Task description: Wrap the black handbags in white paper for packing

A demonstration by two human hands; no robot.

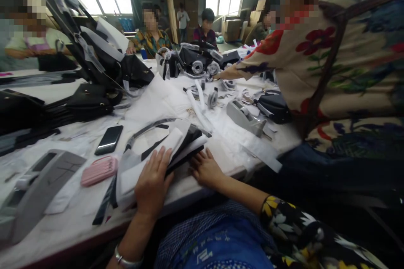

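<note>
My left hand [153, 180] lies flat, fingers spread, on a stack of white and black flat pieces [176, 143] wrapped in white paper at the table's near edge. Just to its right, my right hand [205, 168] rests on the table with fingers stretched toward the black edge of the same stack, touching it. A black curved strap [148, 128] lies just beyond the stack on white tissue paper.
A black phone [109, 139], a pink case [99, 170] and a grey tape dispenser [34, 191] lie at left. Another grey tape dispenser [244, 117] sits at right. Black bags [91, 98] pile up at left. A person in a floral top [347, 71] leans over the table.
</note>
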